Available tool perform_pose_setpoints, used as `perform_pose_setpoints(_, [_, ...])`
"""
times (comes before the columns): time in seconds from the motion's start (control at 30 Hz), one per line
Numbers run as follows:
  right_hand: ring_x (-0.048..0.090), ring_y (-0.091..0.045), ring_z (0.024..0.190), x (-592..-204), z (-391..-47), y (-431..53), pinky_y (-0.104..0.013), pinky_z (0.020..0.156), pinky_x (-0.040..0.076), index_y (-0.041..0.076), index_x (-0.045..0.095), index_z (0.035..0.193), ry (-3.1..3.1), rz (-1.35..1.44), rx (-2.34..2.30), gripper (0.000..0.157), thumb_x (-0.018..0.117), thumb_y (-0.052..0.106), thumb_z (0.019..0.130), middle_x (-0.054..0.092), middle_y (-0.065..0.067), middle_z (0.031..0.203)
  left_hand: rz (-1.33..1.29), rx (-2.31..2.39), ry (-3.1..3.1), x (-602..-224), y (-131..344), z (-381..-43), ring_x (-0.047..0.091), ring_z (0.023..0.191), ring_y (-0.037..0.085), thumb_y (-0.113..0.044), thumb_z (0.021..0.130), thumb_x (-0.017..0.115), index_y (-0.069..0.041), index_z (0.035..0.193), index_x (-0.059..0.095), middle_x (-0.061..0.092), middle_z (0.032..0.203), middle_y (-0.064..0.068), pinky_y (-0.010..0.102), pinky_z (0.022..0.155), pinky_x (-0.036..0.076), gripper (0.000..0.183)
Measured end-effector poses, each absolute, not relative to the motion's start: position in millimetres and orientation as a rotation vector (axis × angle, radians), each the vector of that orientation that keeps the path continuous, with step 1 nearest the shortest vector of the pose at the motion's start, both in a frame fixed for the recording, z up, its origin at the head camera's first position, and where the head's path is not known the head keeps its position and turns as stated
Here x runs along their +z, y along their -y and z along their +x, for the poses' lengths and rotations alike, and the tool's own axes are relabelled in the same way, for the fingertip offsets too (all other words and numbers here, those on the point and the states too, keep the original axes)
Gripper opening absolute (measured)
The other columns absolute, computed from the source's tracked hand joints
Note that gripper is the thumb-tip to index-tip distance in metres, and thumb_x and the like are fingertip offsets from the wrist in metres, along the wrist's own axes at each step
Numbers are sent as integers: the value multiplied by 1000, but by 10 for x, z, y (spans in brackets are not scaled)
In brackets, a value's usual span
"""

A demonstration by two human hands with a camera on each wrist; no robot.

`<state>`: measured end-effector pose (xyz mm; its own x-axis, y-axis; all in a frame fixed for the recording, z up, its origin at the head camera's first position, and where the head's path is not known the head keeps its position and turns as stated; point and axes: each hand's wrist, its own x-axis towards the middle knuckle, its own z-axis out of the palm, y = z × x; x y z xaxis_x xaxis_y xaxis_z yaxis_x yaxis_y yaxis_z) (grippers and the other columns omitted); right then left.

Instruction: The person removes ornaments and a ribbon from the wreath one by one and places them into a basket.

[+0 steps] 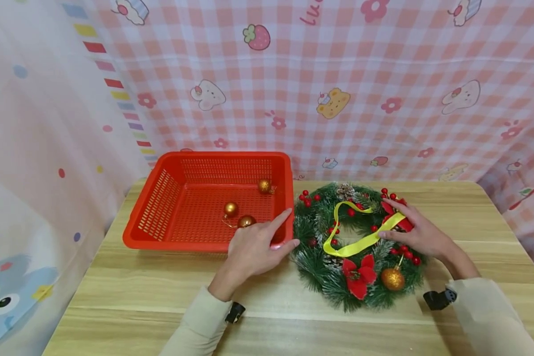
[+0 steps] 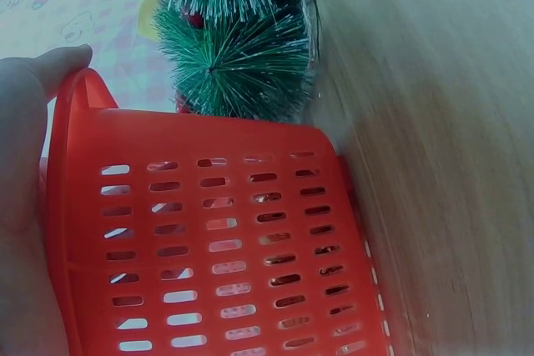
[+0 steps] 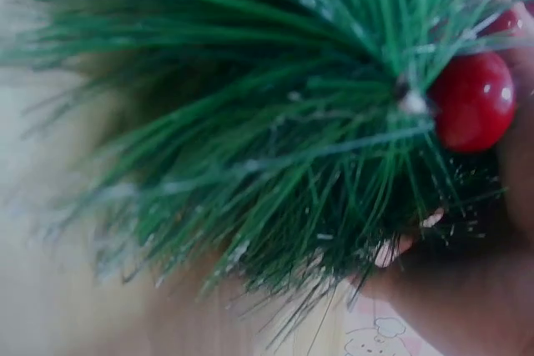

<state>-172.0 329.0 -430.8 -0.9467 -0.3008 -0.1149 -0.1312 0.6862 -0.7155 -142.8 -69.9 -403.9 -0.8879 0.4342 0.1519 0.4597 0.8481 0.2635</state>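
My left hand (image 1: 254, 247) lies over the front right corner of a red plastic basket (image 1: 209, 245), index finger and thumb stretched out along its rim. In the left wrist view, a finger reaches past the top of the basket's slotted wall (image 2: 209, 231). To the right lies a green Christmas wreath (image 1: 316, 272) with red berries, pinecones and red flowers. My right hand (image 1: 420, 237) grips its right side, thumb and fingers around a red flower and a yellow ribbon (image 1: 358, 245). Close to the right wrist camera are wreath needles (image 3: 275, 156) and a red berry (image 3: 474, 102).
Inside the basket are a glittery gold bauble (image 1: 264, 186), a shiny gold bauble (image 1: 231, 208) and a third bauble (image 1: 246, 221) partly behind my left hand. Another gold bauble (image 1: 393, 279) hangs on the wreath. A checked curtain (image 1: 267, 123) stands behind the wooden table (image 1: 285, 331).
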Motion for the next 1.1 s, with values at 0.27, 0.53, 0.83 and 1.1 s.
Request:
perform_pose_setpoints(0.27, [20, -58, 139, -4316, -1594, -3184, -76, 98, 26, 10, 18, 158, -2751, -222, -1077, 89, 68, 44, 92, 18, -36, 155, -716, -439, 2924, -4039, 692, -1428, 25, 47, 7, -65, 93, 49, -30, 153, 38, 34, 55, -8, 22, 41, 20, 71])
perform_pose_setpoints(0.53, [25, -61, 134, -4312, -1489, -3017, -75, 99, 28, 1, 16, 157, -2846, -27, -980, 98, 64, 55, 91, 23, -42, 149, -712, -432, 2919, -4046, 695, -1433, 25, 47, 7, -66, 93, 49, -30, 153, 38, 33, 54, -8, 22, 41, 20, 70])
perform_pose_setpoints(0.83, [29, -67, 125, -4300, -1413, -2884, -76, 93, 33, -1, 11, 157, -2860, 162, -918, 102, 52, 66, 92, 19, -48, 146, -718, -441, 2910, -4051, 682, -1431, 27, 47, 8, -66, 93, 49, -29, 153, 40, 33, 54, -8, 23, 41, 21, 71])
perform_pose_setpoints(1.1, [18, -60, 138, -4341, -1406, -2950, -75, 101, 25, -2, 10, 156, -2837, 57, -1082, 95, 55, 56, 96, 12, -42, 153, -694, -536, 3012, -4000, 691, -1459, 55, 66, 13, -68, 93, 48, -33, 154, 35, 65, 84, -1, 27, 49, 41, 72])
